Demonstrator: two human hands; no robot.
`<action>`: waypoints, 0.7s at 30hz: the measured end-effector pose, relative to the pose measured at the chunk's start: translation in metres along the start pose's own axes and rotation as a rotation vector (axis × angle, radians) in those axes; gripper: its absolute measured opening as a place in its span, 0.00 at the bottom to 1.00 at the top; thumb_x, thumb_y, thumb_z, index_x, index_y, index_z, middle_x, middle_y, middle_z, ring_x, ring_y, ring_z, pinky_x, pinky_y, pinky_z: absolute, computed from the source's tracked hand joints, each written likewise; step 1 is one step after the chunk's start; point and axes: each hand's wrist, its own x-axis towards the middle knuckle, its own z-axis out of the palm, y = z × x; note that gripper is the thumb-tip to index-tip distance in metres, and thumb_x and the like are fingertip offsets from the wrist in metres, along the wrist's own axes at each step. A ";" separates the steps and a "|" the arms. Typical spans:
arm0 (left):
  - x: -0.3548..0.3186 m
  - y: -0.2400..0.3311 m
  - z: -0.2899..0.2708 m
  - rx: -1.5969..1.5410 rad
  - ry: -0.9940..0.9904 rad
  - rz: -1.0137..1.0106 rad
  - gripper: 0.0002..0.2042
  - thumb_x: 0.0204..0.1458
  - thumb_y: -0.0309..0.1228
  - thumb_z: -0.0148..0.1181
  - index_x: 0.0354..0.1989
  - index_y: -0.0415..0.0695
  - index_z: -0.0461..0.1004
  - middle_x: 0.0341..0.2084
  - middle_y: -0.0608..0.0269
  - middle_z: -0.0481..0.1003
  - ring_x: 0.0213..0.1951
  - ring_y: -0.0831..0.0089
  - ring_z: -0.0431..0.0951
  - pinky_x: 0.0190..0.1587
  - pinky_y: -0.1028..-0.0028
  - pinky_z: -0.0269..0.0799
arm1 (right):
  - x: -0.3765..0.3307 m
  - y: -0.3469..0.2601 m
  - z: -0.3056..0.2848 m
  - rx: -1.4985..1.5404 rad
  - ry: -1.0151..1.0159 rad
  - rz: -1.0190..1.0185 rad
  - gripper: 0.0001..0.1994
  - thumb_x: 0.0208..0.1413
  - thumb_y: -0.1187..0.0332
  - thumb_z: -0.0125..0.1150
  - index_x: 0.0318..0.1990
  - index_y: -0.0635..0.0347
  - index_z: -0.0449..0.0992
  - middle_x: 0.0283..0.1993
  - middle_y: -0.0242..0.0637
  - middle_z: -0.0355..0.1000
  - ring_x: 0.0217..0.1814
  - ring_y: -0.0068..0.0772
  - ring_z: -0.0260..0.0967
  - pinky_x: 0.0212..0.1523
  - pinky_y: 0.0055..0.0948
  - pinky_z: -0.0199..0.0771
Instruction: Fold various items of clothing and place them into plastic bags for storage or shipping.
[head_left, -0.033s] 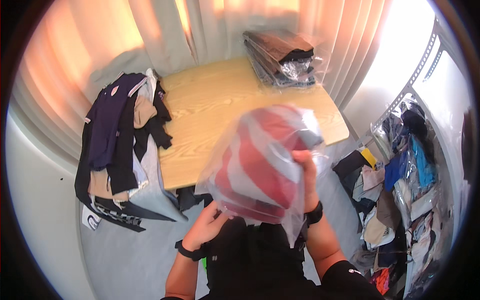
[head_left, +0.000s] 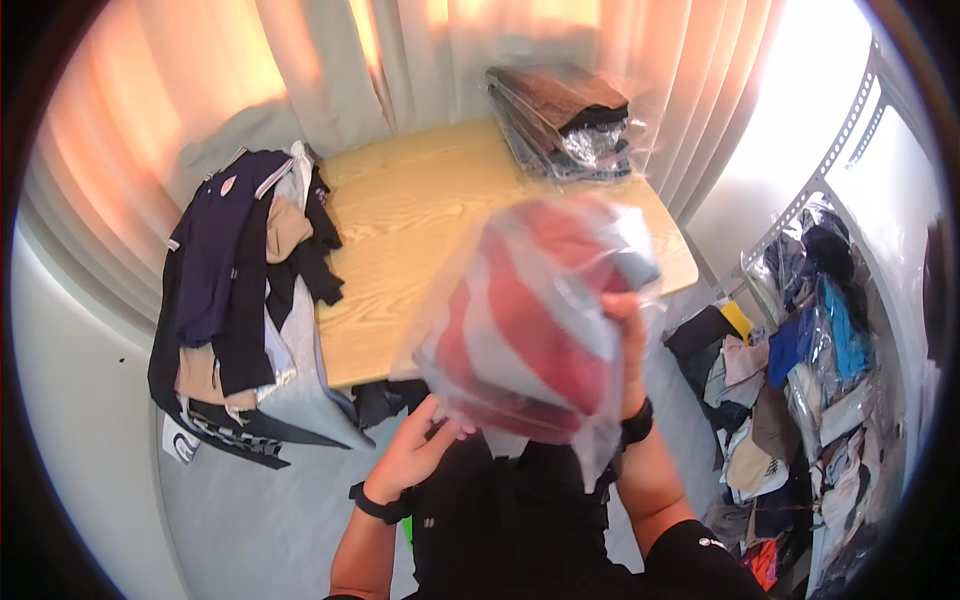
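Note:
A folded garment [head_left: 541, 330] with red and grey stripes sits inside a clear plastic bag [head_left: 597, 455], held in the air over the table's near edge and a little blurred. My right hand [head_left: 630, 345] is closed on the bag's right side, the thumb lying on the plastic and the other fingers mostly hidden behind it. At the lower left corner of the bag my left hand [head_left: 420, 450] is closed, its fingertips pinching the plastic edge. A loose tail of film hangs below the garment on the right.
A wooden table [head_left: 400, 210] stands ahead of me. Loose clothes [head_left: 225, 270] drape over its left end; a stack of bagged garments [head_left: 565, 120] lies at the far right. On my right, a metal rack [head_left: 815, 190] stands by heaped clothes [head_left: 765, 440]. Curtains [head_left: 430, 60] hang behind.
The bagged garment has shifted slightly up and to the right, tilting a little. My right hand has moved right with it. My left hand has barely moved at the lower corner.

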 end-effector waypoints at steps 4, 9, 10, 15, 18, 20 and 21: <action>0.031 0.004 -0.021 -0.011 0.106 0.092 0.11 0.59 0.21 0.46 0.50 0.37 0.65 0.35 0.62 0.74 0.37 0.77 0.72 0.44 0.76 0.68 | 0.090 -0.069 0.009 -0.200 -0.077 -0.473 0.14 0.52 0.61 0.55 0.40 0.61 0.74 0.35 0.35 0.75 0.36 0.29 0.72 0.37 0.25 0.73; 0.088 -0.002 -0.050 0.370 0.360 0.273 0.10 0.58 0.21 0.49 0.48 0.37 0.68 0.28 0.64 0.74 0.32 0.78 0.72 0.40 0.78 0.67 | 0.199 -0.154 0.069 -0.268 -0.091 -0.467 0.15 0.52 0.63 0.58 0.48 0.54 0.71 0.41 0.36 0.75 0.42 0.35 0.72 0.46 0.38 0.74; 0.095 -0.008 -0.054 0.366 0.356 0.272 0.10 0.58 0.21 0.49 0.48 0.37 0.68 0.28 0.64 0.74 0.32 0.78 0.72 0.40 0.78 0.67 | 0.238 -0.178 0.047 -0.275 -0.101 -0.429 0.14 0.52 0.67 0.59 0.47 0.56 0.71 0.37 0.36 0.75 0.40 0.38 0.74 0.45 0.42 0.76; 0.116 -0.020 -0.053 0.277 0.444 0.134 0.11 0.57 0.25 0.53 0.47 0.37 0.68 0.29 0.62 0.76 0.31 0.76 0.75 0.34 0.78 0.70 | 0.345 -0.193 -0.084 -0.522 0.204 -0.351 0.16 0.54 0.74 0.57 0.49 0.70 0.67 0.47 0.45 0.71 0.43 0.42 0.73 0.44 0.40 0.77; 0.109 -0.022 -0.056 0.302 0.467 0.119 0.11 0.56 0.25 0.54 0.47 0.37 0.69 0.29 0.61 0.76 0.31 0.75 0.75 0.35 0.77 0.70 | 0.372 -0.172 -0.098 -0.424 0.530 -0.392 0.20 0.54 0.75 0.58 0.53 0.76 0.63 0.51 0.50 0.68 0.47 0.44 0.71 0.45 0.41 0.76; 0.099 -0.021 -0.065 0.365 0.508 0.111 0.11 0.56 0.26 0.55 0.46 0.37 0.69 0.29 0.60 0.76 0.32 0.73 0.75 0.36 0.75 0.70 | 0.384 -0.143 -0.090 -0.350 0.537 -0.426 0.25 0.52 0.78 0.60 0.56 0.78 0.58 0.52 0.53 0.66 0.48 0.45 0.70 0.47 0.42 0.76; 0.097 -0.021 -0.066 0.388 0.505 0.112 0.10 0.56 0.26 0.55 0.46 0.38 0.70 0.29 0.59 0.76 0.32 0.72 0.76 0.36 0.75 0.70 | 0.394 -0.137 -0.097 -0.338 0.494 -0.423 0.23 0.55 0.73 0.58 0.55 0.78 0.61 0.50 0.50 0.68 0.49 0.43 0.71 0.47 0.40 0.74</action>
